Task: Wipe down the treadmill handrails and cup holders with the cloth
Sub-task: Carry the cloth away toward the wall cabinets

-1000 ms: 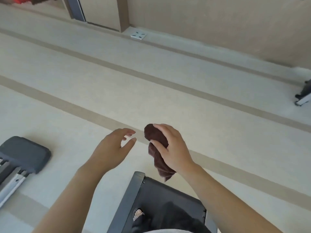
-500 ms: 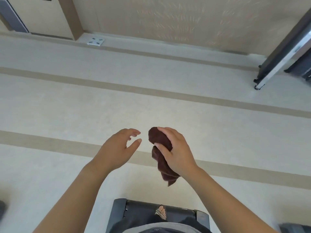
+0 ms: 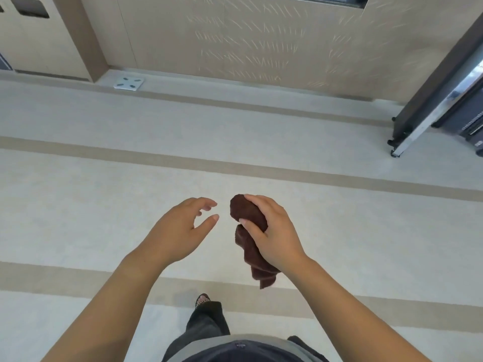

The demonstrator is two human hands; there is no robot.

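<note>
Progress: you have the cloth (image 3: 248, 218) in hand, but no handrail or cup holder is in view, so from what shows here no wiping can be confirmed and all of it may still lie ahead.
Treadmill: the dark frame with a silver rail (image 3: 431, 111) stands well apart from the cloth, up and to its right at the picture's edge; it looks like exercise equipment, though you cannot tell whether it is the treadmill meant.
Cloth: dark brown, bunched, held in the air above the floor (image 3: 104, 199); its loose tail hangs down below your grip.
Right hand: your right hand (image 3: 271, 231) is closed around the cloth's upper part, fingers (image 3: 257, 202) wrapped over the top and thumb pressing its side.
Left hand: your left hand (image 3: 180, 231) hovers just beside the cloth, to its left, not touching it; its fingers are loosely spread and curled, holding nothing.
Next, as a judgement: you need to reach the machine before wiping can begin.
</note>
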